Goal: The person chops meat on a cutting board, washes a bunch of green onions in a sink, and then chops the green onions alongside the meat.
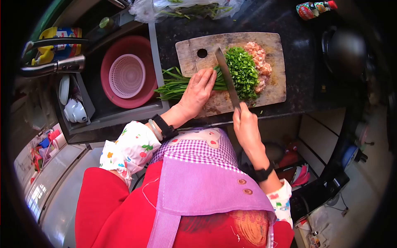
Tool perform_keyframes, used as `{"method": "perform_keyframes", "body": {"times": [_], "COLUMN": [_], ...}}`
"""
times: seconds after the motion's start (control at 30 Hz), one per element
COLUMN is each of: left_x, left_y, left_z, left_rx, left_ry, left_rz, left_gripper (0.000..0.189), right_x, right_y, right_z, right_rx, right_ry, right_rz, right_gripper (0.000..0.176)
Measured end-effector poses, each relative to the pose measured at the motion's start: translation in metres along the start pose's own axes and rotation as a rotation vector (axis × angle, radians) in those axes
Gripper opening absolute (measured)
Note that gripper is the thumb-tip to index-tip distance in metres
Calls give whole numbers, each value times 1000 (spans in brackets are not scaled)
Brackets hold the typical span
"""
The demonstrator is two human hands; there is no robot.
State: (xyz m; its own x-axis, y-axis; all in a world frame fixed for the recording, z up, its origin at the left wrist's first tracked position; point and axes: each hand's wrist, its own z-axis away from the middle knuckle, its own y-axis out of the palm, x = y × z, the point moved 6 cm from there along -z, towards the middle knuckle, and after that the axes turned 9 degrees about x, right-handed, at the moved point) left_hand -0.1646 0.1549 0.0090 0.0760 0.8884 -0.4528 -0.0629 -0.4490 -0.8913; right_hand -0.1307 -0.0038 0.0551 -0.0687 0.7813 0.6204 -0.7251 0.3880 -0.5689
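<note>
My left hand (199,91) presses a bundle of long green chives (175,86) onto a worn wooden cutting board (192,56), its fingers curled over the stalks. Their leafy ends hang past the board's left edge towards the sink. In my right hand (247,126) is the handle of a kitchen knife (227,78), its blade standing on edge just right of my left fingertips. Chopped chives (242,72) lie in a heap against the blade's right side. Beyond them sits pale pink minced meat (261,62), partly covered by the chives.
At the left, the sink (154,53) holds a red basin (109,53) with a pink colander (127,76) inside. The faucet (62,66) reaches over from the left. A plastic bag (186,10) lies behind the board, a red-capped bottle (314,10) at the back right.
</note>
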Motion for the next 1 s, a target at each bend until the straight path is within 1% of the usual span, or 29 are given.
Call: {"method": "perform_keyframes", "body": {"times": [0.07,0.1,0.17,0.2,0.23,0.27,0.3,0.37,0.43,0.5,0.53,0.6,0.67,0.7,0.77,0.83,0.87,0.9,0.97,1.0], "left_x": [1,1,1,0,-1,-1,-1,-1,1,3,3,2,3,2,3,3,3,3,2,0], "left_y": [4,4,1,-3,-7,-11,-14,-23,-22,-15,-13,-11,-8,-7,-5,-9,-9,-9,-18,-29], "left_z": [-1,-1,-1,-3,-2,-1,-1,1,0,-1,-1,-1,-1,1,1,1,1,-1,-3,-4], "left_rx": [-20,-22,-8,-17,-21,-19,-18,-51,-60,-31,-30,-54,-66,-77,-76,-83,-57,-34,-4,-32], "left_ry": [15,17,30,39,18,-9,-16,-19,-19,8,6,22,14,17,31,60,48,34,34,32], "left_rz": [-107,-110,-129,-133,-43,51,54,100,112,107,110,91,86,81,75,49,26,7,24,44], "left_gripper": [73,73,75,75,76,76,76,79,76,68,68,59,58,57,57,58,57,57,61,63], "right_x": [8,8,16,11,11,9,6,9,11,15,7,-1,3,6,18,28,25,17,1,-2], "right_y": [6,4,-4,-6,-12,-16,-16,-19,-20,-18,-12,0,8,12,10,0,-6,-10,-24,-37], "right_z": [-29,-42,-58,-59,-54,-44,-33,-11,7,18,19,17,9,-2,-35,-64,-74,-77,-65,-54], "right_rx": [-62,-66,-150,-148,-154,-116,-74,-64,-3,22,35,29,31,34,-49,-113,-175,-203,35,83], "right_ry": [-60,-62,-162,-149,-153,-90,-24,-59,-46,-14,-29,-5,-1,4,-103,-172,-256,-318,-40,-3], "right_rz": [63,62,-38,-67,-61,-139,-221,-235,-141,-92,-74,-15,101,96,95,-2,-94,-111,-427,-462], "right_gripper": [14,14,14,15,15,15,16,14,11,10,10,10,12,12,12,14,16,17,20,23]}}
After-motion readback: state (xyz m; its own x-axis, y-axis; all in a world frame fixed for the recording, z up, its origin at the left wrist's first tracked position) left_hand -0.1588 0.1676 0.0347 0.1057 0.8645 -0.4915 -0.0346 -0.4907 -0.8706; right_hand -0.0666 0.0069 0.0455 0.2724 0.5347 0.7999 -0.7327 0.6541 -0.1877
